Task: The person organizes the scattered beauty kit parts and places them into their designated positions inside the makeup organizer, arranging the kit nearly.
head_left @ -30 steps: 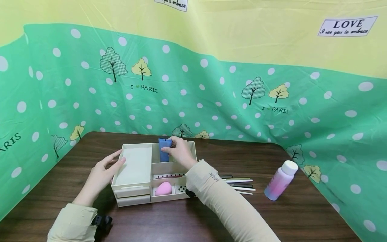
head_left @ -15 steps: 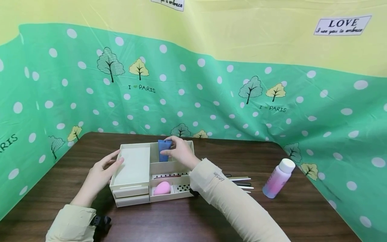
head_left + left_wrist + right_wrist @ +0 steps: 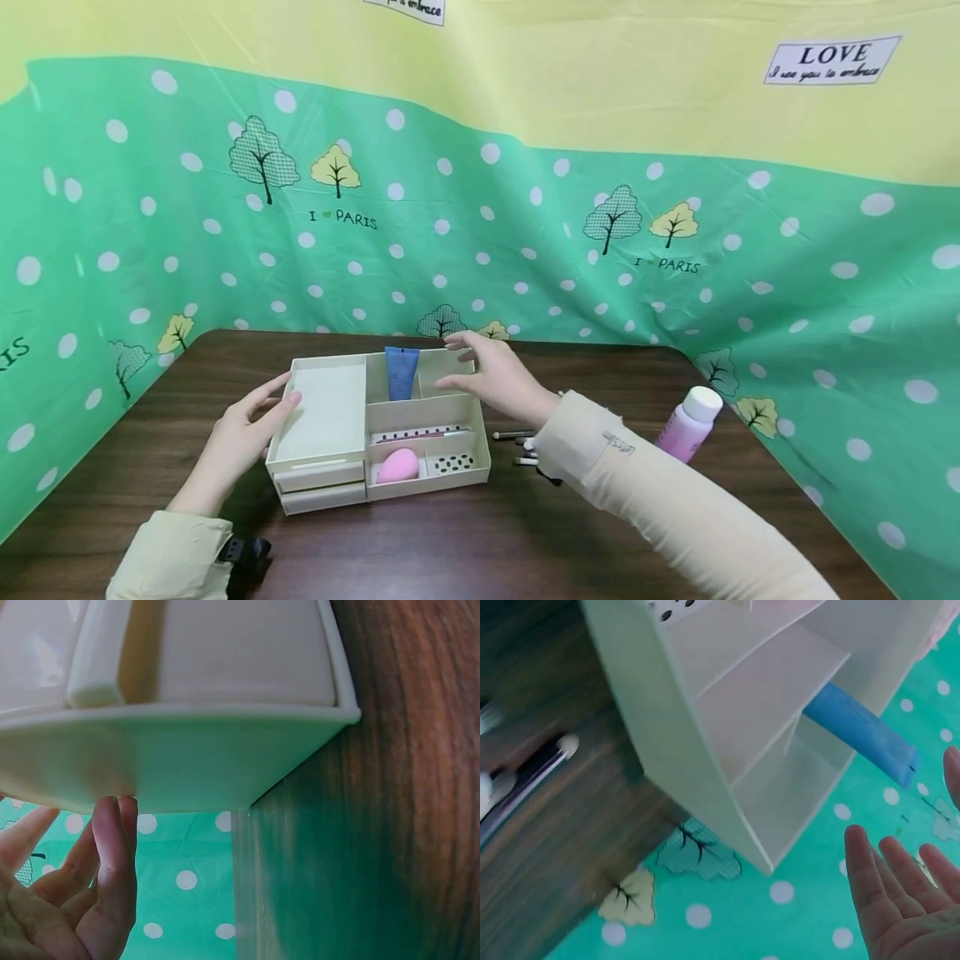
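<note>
A cream desktop organizer [image 3: 330, 408] stands on the table, with two drawers at its lower left. In its back compartment a blue squeeze tube [image 3: 402, 372] leans upright. My right hand [image 3: 498, 375] hovers at the organizer's back right corner, fingers apart and holding nothing; the right wrist view shows the tube [image 3: 862, 733] apart from the fingers. My left hand [image 3: 243, 437] touches the organizer's left side with its fingertips, as the left wrist view shows against the side wall [image 3: 150, 761]. A pink makeup sponge [image 3: 397, 466] and a thin pen-like stick [image 3: 423, 435] lie in the front compartments.
Several makeup brushes [image 3: 517, 435] lie right of the organizer, partly behind my right sleeve. Farther right stands a pink-purple bottle [image 3: 686, 425] with a white cap, its lower part hidden by the sleeve. A patterned green and yellow cloth [image 3: 487, 250] hangs behind the table.
My right hand has let go of the blue tube and moved right. The tube stays in the back compartment. My left hand keeps its place on the organizer; the head view has shifted slightly.
</note>
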{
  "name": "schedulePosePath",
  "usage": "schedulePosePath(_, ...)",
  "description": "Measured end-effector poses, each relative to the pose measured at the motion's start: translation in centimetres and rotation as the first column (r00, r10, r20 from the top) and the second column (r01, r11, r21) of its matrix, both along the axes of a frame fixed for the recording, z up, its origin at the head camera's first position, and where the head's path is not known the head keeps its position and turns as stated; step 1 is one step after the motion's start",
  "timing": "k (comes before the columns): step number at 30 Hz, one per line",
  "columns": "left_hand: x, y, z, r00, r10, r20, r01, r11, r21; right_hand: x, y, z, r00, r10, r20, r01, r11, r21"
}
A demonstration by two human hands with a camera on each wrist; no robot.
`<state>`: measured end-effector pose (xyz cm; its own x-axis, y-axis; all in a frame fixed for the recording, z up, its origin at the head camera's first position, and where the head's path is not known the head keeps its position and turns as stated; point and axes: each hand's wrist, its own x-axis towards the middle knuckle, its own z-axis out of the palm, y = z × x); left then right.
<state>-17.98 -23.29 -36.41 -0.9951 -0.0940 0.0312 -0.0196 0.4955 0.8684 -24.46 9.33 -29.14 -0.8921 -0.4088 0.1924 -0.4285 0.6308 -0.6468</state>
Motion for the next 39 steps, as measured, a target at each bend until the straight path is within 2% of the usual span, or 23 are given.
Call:
schedulePosePath(5, 0.1, -0.1, -0.1, 1.0, 0.001, 0.013, -0.001, 1.0, 0.002, 1.5, 3.0, 0.9, 0.997, 0.02, -0.078, -0.019, 1.0, 0.016)
schedulePosePath(8, 0.1, -0.1, -0.2, 1.0, 0.002, 0.019, -0.003, 1.0, 0.013, 2.3, 4.8, 1.3, 0.994, 0.007, -0.114, -0.004, 1.0, 0.03)
schedulePosePath(15, 0.1, -0.2, -0.3, 1.0, 0.002, 0.024, -0.003, 1.0, 0.023, 3.9, 8.4, 2.2, 0.993, -0.04, -0.109, 0.046, 0.998, 0.052)
schedulePosePath(20, 0.1, -0.2, -0.3, 1.0, 0.003, 0.025, -0.003, 1.0, 0.021, 4.9, 11.0, 2.9, 0.986, -0.086, -0.145, 0.095, 0.994, 0.061)
schedulePosePath(27, 0.0, -0.2, -0.2, 1.0, 0.004, 0.021, -0.005, 1.0, 0.009, 6.0, 14.4, 3.2, 0.939, -0.242, -0.246, 0.262, 0.964, 0.052)
schedulePosePath(32, 0.0, -0.1, -0.2, 1.0, 0.006, 0.02, -0.006, 1.0, 0.013, 6.6, 16.9, 3.2, 0.907, -0.31, -0.286, 0.337, 0.94, 0.048)
schedulePosePath(39, -0.1, -0.2, -0.2, 1.0, 0.008, 0.019, -0.008, 1.0, 0.018, 6.9, 20.3, 2.4, 0.835, -0.419, -0.356, 0.437, 0.899, -0.032)
